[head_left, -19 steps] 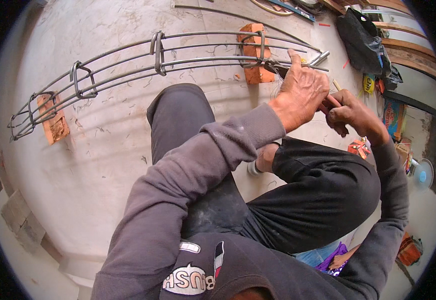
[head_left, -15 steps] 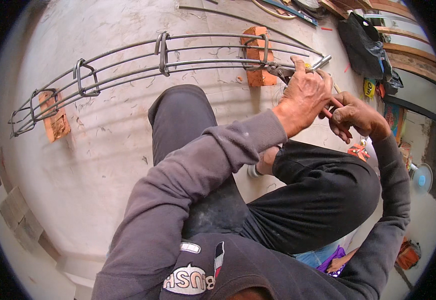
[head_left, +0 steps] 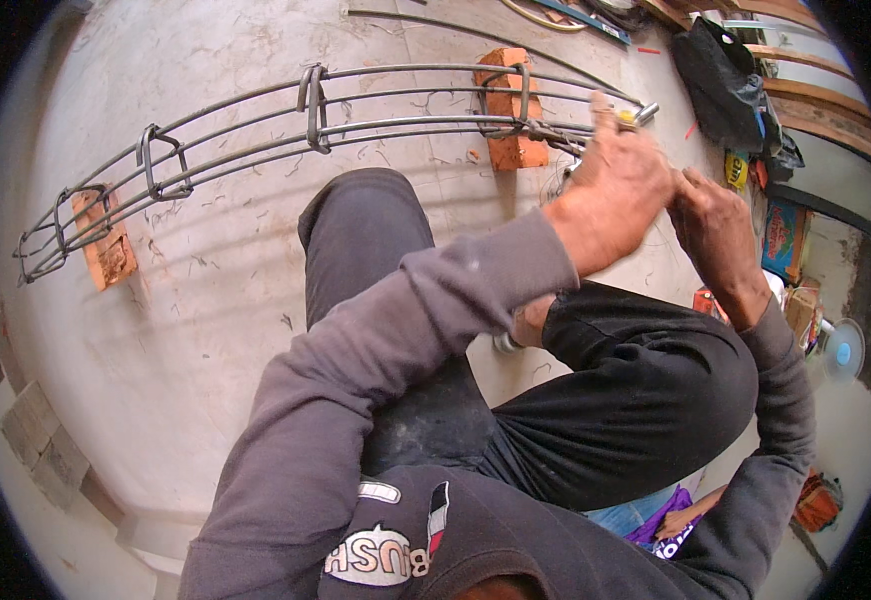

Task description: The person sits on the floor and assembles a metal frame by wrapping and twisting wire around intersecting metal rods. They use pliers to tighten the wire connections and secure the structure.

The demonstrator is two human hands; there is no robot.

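A long cage of steel rebar (head_left: 396, 121) with bent square stirrups (head_left: 315, 108) lies across two orange bricks, the right brick (head_left: 516, 150) and the left brick (head_left: 106, 262). My left hand (head_left: 621, 185) is closed around pincers (head_left: 559, 137) at the cage's right end, its thumb pointing up along the bars. The pincers' dark jaws reach the stirrup by the right brick. My right hand (head_left: 721, 235) is curled against the left one, closed at the handle end; the handles are hidden by my hands. Thin wire shows below the jaws.
Short wire scraps lie scattered over the pale floor (head_left: 206, 350). A loose steel bar (head_left: 476, 38) runs behind the cage. At right are a black bag (head_left: 721, 85), wooden planks (head_left: 826, 120) and a small fan (head_left: 843, 347). Another person's limb (head_left: 691, 520) shows by purple cloth.
My right hand has turned upright and closed up against my left hand, covering the red handles that showed between them. The view has shifted slightly.
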